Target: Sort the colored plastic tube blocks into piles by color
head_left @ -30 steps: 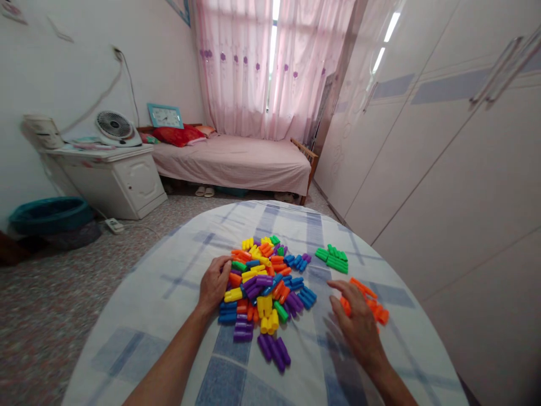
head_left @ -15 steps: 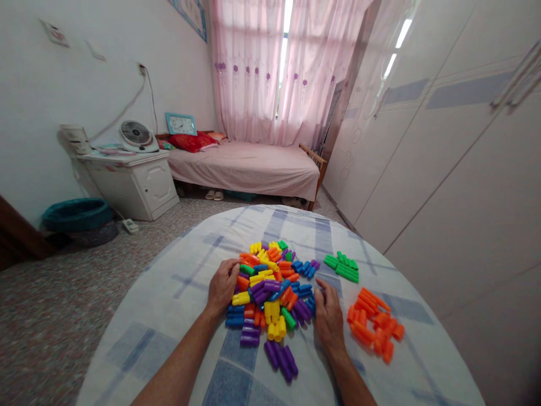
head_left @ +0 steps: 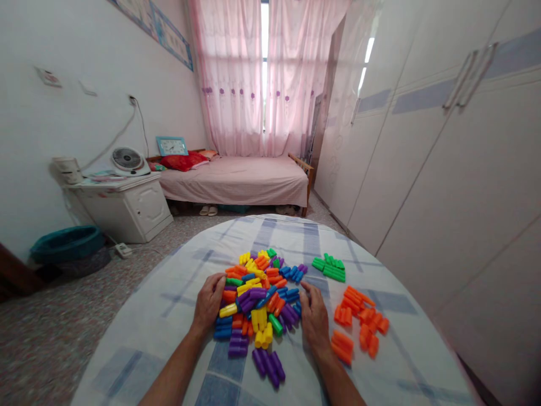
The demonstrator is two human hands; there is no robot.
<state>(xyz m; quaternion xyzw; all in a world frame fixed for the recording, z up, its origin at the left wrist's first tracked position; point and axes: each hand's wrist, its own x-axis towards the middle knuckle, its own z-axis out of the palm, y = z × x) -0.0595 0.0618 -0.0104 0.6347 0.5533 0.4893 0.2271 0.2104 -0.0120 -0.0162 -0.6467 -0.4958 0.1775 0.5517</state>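
A mixed pile of plastic peg-shaped building blocks [head_left: 258, 299] in yellow, purple, orange, blue and green lies on the table between my hands. My left hand [head_left: 210, 301] rests against the pile's left side, fingers loosely bent and holding nothing I can see. At the right side, beside blue and purple blocks, is my right hand [head_left: 315, 318], its fingers apart and nothing in them. A purple block [head_left: 269, 366] lies at the near edge of the pile. Orange blocks [head_left: 372, 324] form a loose group right of my right hand. Farther back sit green blocks [head_left: 330, 267] in their own group.
The round table [head_left: 169, 321] has a blue and white checked cloth. Beyond it stand a bed [head_left: 236, 180], a white cabinet [head_left: 147, 208] with a fan [head_left: 128, 160], and a waste bin [head_left: 67, 248]. A tall wardrobe [head_left: 456, 214] lines the right side.
The view has tilted up and turned right. The orange blocks lie more spread out, with one now apart near my right forearm. My hands stay at the pile's sides.
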